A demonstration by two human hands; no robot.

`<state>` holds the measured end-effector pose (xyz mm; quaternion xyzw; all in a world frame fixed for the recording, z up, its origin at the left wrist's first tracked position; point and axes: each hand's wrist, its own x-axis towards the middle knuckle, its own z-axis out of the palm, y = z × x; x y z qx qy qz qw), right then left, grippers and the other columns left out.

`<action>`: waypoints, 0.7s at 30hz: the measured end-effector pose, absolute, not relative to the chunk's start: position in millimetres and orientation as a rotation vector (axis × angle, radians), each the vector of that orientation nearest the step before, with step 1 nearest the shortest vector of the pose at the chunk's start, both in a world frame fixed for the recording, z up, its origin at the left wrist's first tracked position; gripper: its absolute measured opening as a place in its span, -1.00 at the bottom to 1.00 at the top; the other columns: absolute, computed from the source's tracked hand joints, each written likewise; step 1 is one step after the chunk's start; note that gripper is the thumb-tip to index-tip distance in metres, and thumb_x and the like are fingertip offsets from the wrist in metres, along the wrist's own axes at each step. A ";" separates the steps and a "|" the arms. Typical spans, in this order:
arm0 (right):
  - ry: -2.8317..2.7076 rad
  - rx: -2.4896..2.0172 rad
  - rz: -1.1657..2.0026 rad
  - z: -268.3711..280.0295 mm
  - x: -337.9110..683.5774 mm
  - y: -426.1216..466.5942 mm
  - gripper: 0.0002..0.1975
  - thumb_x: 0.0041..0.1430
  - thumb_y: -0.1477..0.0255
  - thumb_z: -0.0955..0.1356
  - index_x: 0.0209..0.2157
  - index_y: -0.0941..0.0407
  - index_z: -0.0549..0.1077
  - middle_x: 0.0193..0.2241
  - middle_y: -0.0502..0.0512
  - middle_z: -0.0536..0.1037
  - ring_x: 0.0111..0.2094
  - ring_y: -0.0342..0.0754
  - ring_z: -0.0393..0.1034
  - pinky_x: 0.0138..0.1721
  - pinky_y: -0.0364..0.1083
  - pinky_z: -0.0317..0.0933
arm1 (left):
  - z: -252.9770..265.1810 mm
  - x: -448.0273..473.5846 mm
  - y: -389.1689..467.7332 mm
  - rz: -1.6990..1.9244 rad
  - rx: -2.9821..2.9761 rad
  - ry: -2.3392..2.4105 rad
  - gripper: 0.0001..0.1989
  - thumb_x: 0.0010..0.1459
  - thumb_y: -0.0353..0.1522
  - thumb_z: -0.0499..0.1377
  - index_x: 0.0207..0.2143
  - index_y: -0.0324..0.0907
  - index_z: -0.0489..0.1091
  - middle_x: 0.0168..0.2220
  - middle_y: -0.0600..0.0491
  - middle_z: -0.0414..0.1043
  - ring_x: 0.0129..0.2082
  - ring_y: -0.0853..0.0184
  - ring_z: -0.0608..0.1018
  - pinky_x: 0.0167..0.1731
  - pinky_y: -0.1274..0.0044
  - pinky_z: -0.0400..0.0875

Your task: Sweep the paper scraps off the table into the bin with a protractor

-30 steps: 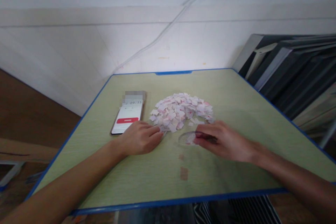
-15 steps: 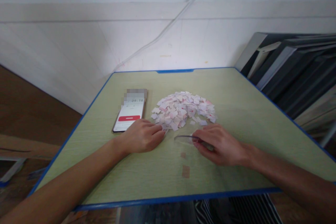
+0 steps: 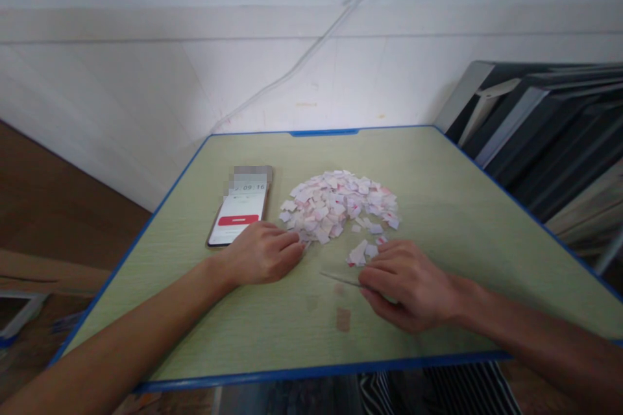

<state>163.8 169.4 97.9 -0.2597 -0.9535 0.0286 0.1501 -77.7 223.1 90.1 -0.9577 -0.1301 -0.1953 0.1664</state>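
A heap of small pale pink and white paper scraps (image 3: 335, 202) lies on the table in front of my hands. My left hand (image 3: 267, 251) rests closed at the heap's near left edge; a pale sliver shows by its fingertips, but what they pinch is hidden. Closed around a thin, pointed grey tool (image 3: 338, 278), my right hand (image 3: 406, 288) is just above the table to the right, the tip pointing left. Whether the tool has one blade or two cannot be made out. Several loose scraps (image 3: 359, 253) lie beside the right fingers, apart from the heap.
A phone (image 3: 238, 207) showing a timer lies left of the heap, behind my left hand. The greenish table (image 3: 452, 207) has a blue edge and meets a white wall (image 3: 272, 52). Dark flat panels (image 3: 549, 136) lean beyond its right side.
My right hand has come slightly down towards me with the tool, which now tilts differently. Loose scraps show where the fingers were. My left hand has stayed in place.
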 end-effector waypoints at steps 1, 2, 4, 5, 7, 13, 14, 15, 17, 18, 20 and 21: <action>-2.719 -0.787 0.073 97.8 163.6 169.7 -0.79 0.07 0.52 0.16 -0.60 0.14 0.27 -0.70 -0.02 0.36 -0.66 -0.19 0.10 -0.55 -0.10 -0.18 | 90.7 -77.4 223.0 -0.563 -2.728 -0.370 -0.63 0.20 -0.51 -0.15 -0.64 -0.20 0.21 -0.70 0.14 0.19 -0.73 0.44 0.19 -0.70 0.54 0.08; -2.710 -0.829 0.072 97.9 163.2 169.8 -0.79 0.06 0.52 0.17 -0.61 0.14 0.27 -0.70 -0.02 0.36 -0.65 -0.19 0.11 -0.54 -0.10 -0.18 | 91.3 -77.1 223.0 -0.567 -2.728 -0.369 -0.62 0.20 -0.51 -0.15 -0.65 -0.19 0.20 -0.70 0.14 0.18 -0.73 0.44 0.19 -0.70 0.54 0.07; -2.723 -0.905 0.093 98.5 162.2 169.2 -0.80 0.05 0.53 0.18 -0.61 0.14 0.28 -0.68 -0.01 0.38 -0.65 -0.19 0.13 -0.54 -0.10 -0.17 | 92.1 -76.6 223.1 -0.566 -2.725 -0.367 -0.62 0.20 -0.51 -0.15 -0.66 -0.19 0.17 -0.71 0.15 0.17 -0.74 0.44 0.18 -0.71 0.54 0.07; -2.738 -0.930 0.113 99.0 161.5 168.5 -0.80 0.04 0.53 0.18 -0.61 0.14 0.28 -0.67 0.00 0.39 -0.64 -0.19 0.13 -0.53 -0.10 -0.17 | 92.3 -76.4 223.3 -0.564 -2.722 -0.366 -0.61 0.20 -0.51 -0.15 -0.67 -0.18 0.16 -0.71 0.15 0.17 -0.74 0.44 0.18 -0.71 0.54 0.07; -2.769 -0.944 0.155 99.9 159.7 166.1 -0.80 0.03 0.53 0.18 -0.61 0.14 0.30 -0.67 0.00 0.40 -0.64 -0.19 0.14 -0.53 -0.10 -0.16 | 92.3 -76.4 223.5 -0.560 -2.718 -0.366 -0.61 0.20 -0.51 -0.16 -0.67 -0.18 0.16 -0.71 0.15 0.17 -0.74 0.44 0.18 -0.71 0.54 0.07; -2.849 -0.729 0.210 97.0 153.9 158.0 -0.83 0.04 0.49 0.18 -0.53 0.13 0.34 -0.65 -0.02 0.40 -0.63 -0.17 0.12 -0.54 -0.10 -0.14 | 91.0 -76.9 223.4 -0.572 -2.731 -0.363 -0.62 0.20 -0.51 -0.16 -0.65 -0.19 0.19 -0.70 0.14 0.18 -0.73 0.43 0.19 -0.71 0.54 0.09; -2.851 -0.695 0.205 96.7 154.2 158.3 -0.82 0.06 0.49 0.18 -0.52 0.13 0.35 -0.64 -0.01 0.40 -0.62 -0.17 0.12 -0.53 -0.10 -0.13 | 90.8 -76.9 223.4 -0.577 -2.728 -0.362 -0.62 0.20 -0.50 -0.16 -0.65 -0.19 0.19 -0.70 0.14 0.18 -0.73 0.43 0.19 -0.71 0.54 0.08; -2.848 -0.665 0.205 97.1 155.1 159.5 -0.81 0.07 0.49 0.17 -0.52 0.13 0.35 -0.64 -0.01 0.40 -0.61 -0.17 0.12 -0.53 -0.10 -0.13 | 90.6 -76.9 223.4 -0.579 -2.726 -0.362 -0.62 0.21 -0.50 -0.16 -0.65 -0.19 0.19 -0.70 0.14 0.18 -0.73 0.43 0.19 -0.71 0.54 0.08; -2.846 -0.614 0.248 100.6 159.3 164.2 -0.78 0.10 0.51 0.16 -0.52 0.15 0.36 -0.61 0.00 0.40 -0.58 -0.17 0.13 -0.51 -0.11 -0.10 | 90.2 -77.0 223.6 -0.577 -2.725 -0.362 -0.62 0.21 -0.50 -0.16 -0.64 -0.19 0.21 -0.70 0.15 0.18 -0.73 0.44 0.19 -0.71 0.54 0.07; -2.846 -0.580 0.294 103.6 162.3 167.1 -0.76 0.12 0.52 0.15 -0.53 0.15 0.36 -0.59 0.01 0.39 -0.55 -0.17 0.15 -0.50 -0.12 -0.08 | 89.9 -77.1 223.7 -0.574 -2.726 -0.363 -0.62 0.21 -0.50 -0.16 -0.64 -0.20 0.21 -0.70 0.15 0.18 -0.73 0.44 0.19 -0.70 0.54 0.07; -2.853 -0.514 0.416 110.5 168.7 172.8 -0.75 0.15 0.50 0.16 -0.52 0.16 0.37 -0.52 0.04 0.40 -0.48 -0.16 0.17 -0.47 -0.13 -0.05 | 89.2 -77.3 223.8 -0.570 -2.729 -0.370 -0.63 0.20 -0.50 -0.15 -0.64 -0.20 0.21 -0.70 0.15 0.18 -0.73 0.44 0.19 -0.70 0.54 0.06; -2.854 -0.483 0.467 113.6 171.5 175.0 -0.75 0.16 0.49 0.17 -0.52 0.17 0.37 -0.50 0.04 0.40 -0.47 -0.16 0.16 -0.46 -0.14 -0.04 | 88.9 -77.5 223.9 -0.569 -2.730 -0.374 -0.63 0.20 -0.51 -0.15 -0.64 -0.20 0.21 -0.70 0.15 0.18 -0.73 0.44 0.18 -0.71 0.53 0.06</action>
